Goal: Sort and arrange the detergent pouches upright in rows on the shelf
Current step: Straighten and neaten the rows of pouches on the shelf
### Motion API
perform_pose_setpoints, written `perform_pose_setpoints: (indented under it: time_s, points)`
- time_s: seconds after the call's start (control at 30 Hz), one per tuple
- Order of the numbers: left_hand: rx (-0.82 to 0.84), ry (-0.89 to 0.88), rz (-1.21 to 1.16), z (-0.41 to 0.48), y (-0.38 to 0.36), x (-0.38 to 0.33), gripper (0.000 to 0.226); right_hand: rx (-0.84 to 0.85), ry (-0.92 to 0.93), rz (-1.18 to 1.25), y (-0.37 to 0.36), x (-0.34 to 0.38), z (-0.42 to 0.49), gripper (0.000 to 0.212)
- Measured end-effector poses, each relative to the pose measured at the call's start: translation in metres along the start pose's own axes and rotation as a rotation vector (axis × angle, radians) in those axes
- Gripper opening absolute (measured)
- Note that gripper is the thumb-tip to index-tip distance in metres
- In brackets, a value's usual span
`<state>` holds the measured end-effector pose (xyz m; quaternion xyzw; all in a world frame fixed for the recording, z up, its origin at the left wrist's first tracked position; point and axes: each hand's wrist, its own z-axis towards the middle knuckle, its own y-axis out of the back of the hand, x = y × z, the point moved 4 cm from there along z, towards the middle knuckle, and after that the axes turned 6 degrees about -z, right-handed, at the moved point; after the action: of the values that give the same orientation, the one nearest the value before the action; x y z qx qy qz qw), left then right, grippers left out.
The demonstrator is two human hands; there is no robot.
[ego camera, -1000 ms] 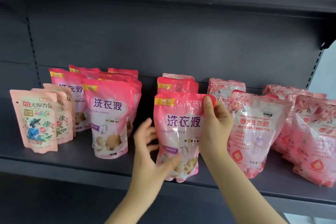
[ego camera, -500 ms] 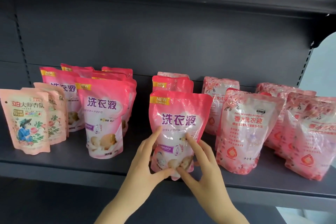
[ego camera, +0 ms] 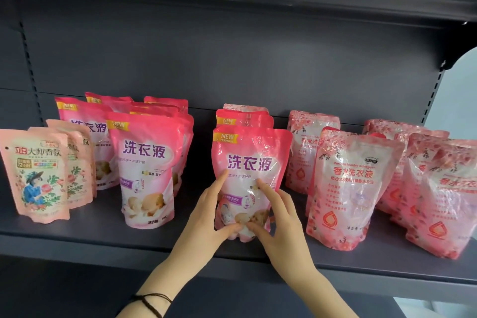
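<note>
- Detergent pouch in glossy pink plastic film with purple lettering (ego camera: 251, 162) stood upright near the front edge of the dark grey metal shelf (ego camera: 361, 261), heading the middle row, with 2 more pouches lined up directly behind it.
- Both hands were on its lower front: the left hand (ego camera: 209, 217) had a forefinger laid up the face and its thumb at the bottom seam, and the right hand (ego camera: 277, 217) mirrored it. Thumbs nearly met at the base. Fingers were spread and pressing rather than clenched; neither hand had closed around the pouch.
- Judged from the rounded, bulging belly and creased film, the pouch was liquid-filled: fairly heavy for its size, soft, and likely to sag or topple if pushed high up.
- The shiny film looked slippery, so a flat press seemed less secure than a pinch.
- Best hold, in my judgement, was low on both side seams or the stiffer top seal, keeping the gusseted base flat on the shelf.
- To its left stood a second row of matching pink pouches (ego camera: 147, 168), well apart; just beside it on the right stood a floral red-and-clear film pouch (ego camera: 348, 188).
- A squeeze on the belly risked distorting the base and tipping it against that neighbour.
</note>
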<state>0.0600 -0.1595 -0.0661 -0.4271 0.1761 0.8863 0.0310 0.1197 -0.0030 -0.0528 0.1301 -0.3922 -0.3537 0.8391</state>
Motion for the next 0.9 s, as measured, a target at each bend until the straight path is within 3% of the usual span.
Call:
perform_pose_setpoints:
  time_s: [0.27,0.43,0.53,0.73,0.9]
  points:
    - [0.038,-0.006,0.109,0.002,0.002,-0.006,0.104,0.069,0.012,-0.044,-0.002,-0.001,0.005,0.071]
    - [0.134,-0.087,0.616,-0.001,0.027,-0.035,0.092,0.324,0.049,-0.559,0.028,0.013,0.004,0.048]
    - [0.243,-0.105,0.892,0.013,0.040,-0.063,0.072,0.495,0.052,-0.708,0.045,0.032,0.022,0.027]
    - [0.481,-0.031,0.890,0.078,0.054,-0.129,0.016,0.776,0.050,-0.495,0.079,0.093,0.093,0.018]
    - [0.429,-0.171,1.028,0.146,0.077,-0.187,0.025,0.678,0.128,-0.540,0.113,0.127,0.170,0.017]
